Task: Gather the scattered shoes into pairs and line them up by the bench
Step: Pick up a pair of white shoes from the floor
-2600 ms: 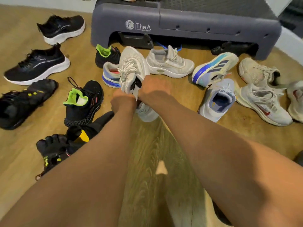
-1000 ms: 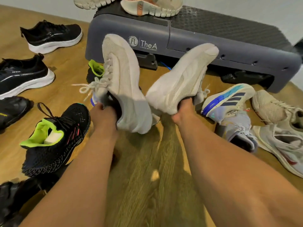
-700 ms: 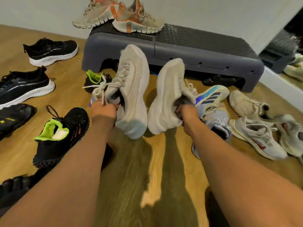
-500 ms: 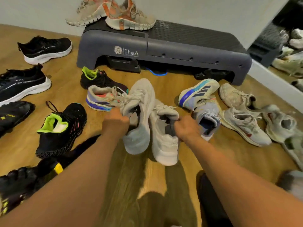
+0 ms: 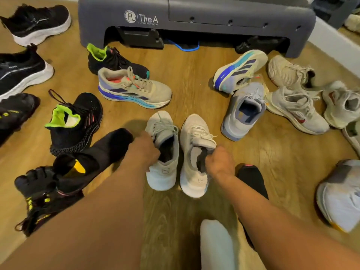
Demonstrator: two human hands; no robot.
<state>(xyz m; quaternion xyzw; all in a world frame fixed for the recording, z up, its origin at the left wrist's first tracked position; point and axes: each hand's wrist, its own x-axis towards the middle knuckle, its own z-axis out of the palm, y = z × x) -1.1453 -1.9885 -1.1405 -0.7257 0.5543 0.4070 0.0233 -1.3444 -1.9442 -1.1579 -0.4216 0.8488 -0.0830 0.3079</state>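
Observation:
Two pale grey sneakers stand side by side on the wooden floor, toes pointing toward the bench [image 5: 214,14]. My left hand [image 5: 145,150] grips the collar of the left grey sneaker [image 5: 162,172]. My right hand [image 5: 219,162] grips the collar of the right grey sneaker [image 5: 194,133]. Both soles appear to rest on the floor. The grey bench stands at the top of the view, about two shoe lengths beyond the pair.
Black shoes lie at left, among them a lime-lined one [image 5: 76,121] and a toe shoe [image 5: 39,184]. A blue-soled sneaker [image 5: 134,88] is ahead left, its mate [image 5: 239,71] ahead right. White sneakers [image 5: 296,108] crowd the right. A white sock [image 5: 216,246] shows at the bottom.
Both hands have come down and toward me with the grey sneakers, which were held up tilted and now stand upright together on the floor. The view has tilted down.

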